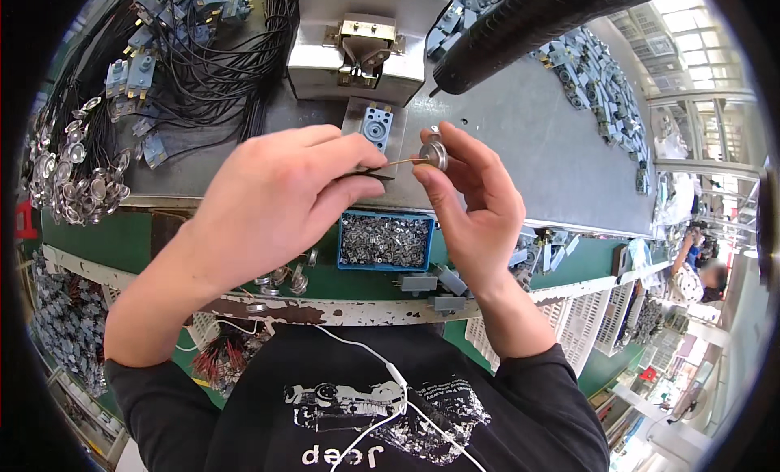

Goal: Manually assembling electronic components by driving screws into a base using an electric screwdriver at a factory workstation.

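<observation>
I see bright, even light, strongest from the windows [691,33] at upper right, which blow out. Heavy fisheye bending, black corners; the distant person [699,277] is blurred.

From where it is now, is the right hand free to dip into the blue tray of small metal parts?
Probably not at once. The right hand pinches a small round metal disc, so its fingers are occupied. The path looks open, though: the blue tray sits just below and between both hands, uncovered.

1 open rectangular blue box [385,240] of small grey metal parts, front edge of the workbench; no labels, signs or screens visible.
</observation>
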`<state>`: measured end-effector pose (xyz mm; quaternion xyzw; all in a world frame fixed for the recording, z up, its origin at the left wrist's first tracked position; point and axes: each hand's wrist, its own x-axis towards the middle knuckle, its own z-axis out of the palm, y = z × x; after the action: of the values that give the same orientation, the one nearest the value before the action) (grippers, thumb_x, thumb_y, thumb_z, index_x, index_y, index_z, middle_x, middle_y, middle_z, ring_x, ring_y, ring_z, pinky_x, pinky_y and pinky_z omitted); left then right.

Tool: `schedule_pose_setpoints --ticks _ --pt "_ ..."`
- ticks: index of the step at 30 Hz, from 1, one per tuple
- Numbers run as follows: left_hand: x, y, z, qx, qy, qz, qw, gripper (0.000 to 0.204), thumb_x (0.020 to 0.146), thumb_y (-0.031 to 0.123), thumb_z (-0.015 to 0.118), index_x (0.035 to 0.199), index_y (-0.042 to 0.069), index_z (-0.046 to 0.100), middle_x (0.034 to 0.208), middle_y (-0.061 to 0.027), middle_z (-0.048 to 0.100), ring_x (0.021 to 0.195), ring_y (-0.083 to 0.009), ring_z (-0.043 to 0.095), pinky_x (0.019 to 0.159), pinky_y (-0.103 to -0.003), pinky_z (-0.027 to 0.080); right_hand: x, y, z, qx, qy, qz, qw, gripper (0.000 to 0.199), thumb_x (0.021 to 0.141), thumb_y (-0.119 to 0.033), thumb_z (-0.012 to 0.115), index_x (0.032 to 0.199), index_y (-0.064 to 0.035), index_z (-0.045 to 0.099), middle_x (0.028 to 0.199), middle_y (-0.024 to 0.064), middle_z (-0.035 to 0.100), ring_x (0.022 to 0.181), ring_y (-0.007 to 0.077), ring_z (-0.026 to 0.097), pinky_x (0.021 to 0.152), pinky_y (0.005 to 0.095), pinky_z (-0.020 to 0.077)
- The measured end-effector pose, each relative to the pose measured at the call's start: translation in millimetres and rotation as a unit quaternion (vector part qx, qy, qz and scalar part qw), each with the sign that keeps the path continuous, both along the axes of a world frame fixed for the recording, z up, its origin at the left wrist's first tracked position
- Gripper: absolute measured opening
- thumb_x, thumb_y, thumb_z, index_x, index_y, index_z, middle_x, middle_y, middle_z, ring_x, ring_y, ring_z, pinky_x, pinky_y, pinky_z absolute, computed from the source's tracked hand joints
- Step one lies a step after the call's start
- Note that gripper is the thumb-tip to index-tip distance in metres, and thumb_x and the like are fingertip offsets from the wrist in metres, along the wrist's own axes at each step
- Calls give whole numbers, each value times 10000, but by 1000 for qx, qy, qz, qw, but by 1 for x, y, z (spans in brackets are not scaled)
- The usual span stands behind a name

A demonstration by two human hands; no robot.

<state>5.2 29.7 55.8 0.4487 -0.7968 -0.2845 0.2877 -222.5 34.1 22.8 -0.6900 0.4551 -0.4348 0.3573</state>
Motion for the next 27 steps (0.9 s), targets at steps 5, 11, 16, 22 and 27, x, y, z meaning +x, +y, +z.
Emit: schedule_pose_setpoints --ticks 5,11,16,22,27 --pt "-6 1 -22 99 154 -51 982 154 888 54 752 1016 -2 687 907 -118 657 777 -268 639 705 -358 508 21 11 3 143 -297 0 944 287 1051 -59 595 1311 61 588 1166 203 712 1022 238 718 908 338 576" --pt "12 -7 4 -112 -75 -84 987 139 810 41 769 889 36 654 871 -81 629 810 -280 621 711 -377 497 -8 -18 11 356 -262 118 889 265 1046 -76 590 1274 54 617 1036 175 732 890 202 706 786 320 579" --pt "12 -6 -2 -116 -26 -92 989 184 758 13 777 907 56 678 865 -58 620 798 -271 614 687 -381 496 -15 -18 24 365 -160 219 891 328 995 -50 680 1308 40 640 990 101 748 861 134 696 782 296 582" --pt "13 -6 1 -92 22 -93 991 259 720 -73 760 933 74 743 867 -30 624 814 -225 621 690 -340 497 -21 -14 30 368 -116 255 887 372 954 1 724 1314 46 646 993 80 736 905 112 693 812 278 586" --pt "12 -6 -9 -86 77 -84 990 260 711 -62 774 914 100 757 883 -10 636 805 -216 613 672 -325 483 -20 -12 19 354 -159 250 887 388 958 -8 720 1333 50 638 1010 88 740 905 117 700 823 285 595"
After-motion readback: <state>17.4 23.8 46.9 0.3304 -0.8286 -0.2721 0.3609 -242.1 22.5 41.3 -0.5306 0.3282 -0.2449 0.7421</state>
